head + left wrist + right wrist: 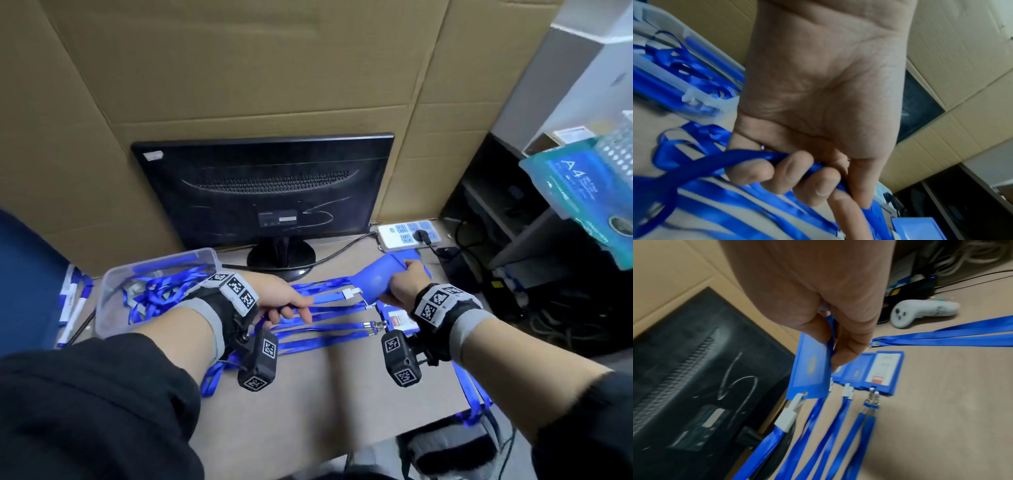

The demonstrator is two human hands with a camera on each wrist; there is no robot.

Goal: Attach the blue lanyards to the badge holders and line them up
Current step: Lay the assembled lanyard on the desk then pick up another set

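My right hand (406, 286) (830, 340) pinches a blue badge holder (376, 279) (812, 368) and holds it above the table. A white clip (789, 413) (351, 293) joins it to a blue lanyard (325, 298) (701, 164), whose strap my left hand (287, 303) (797, 170) grips in curled fingers. Under the held holder, several other badge holders (881, 371) (399, 320) lie side by side on the table, their lanyards (325, 330) (855, 439) stretched out to the left.
A clear plastic bin (113, 274) of loose lanyards stands at the left. A black monitor (267, 188) backs against cardboard behind the work area. A power strip (407, 234) lies at the back right. One lanyard (474, 394) hangs over the right table edge.
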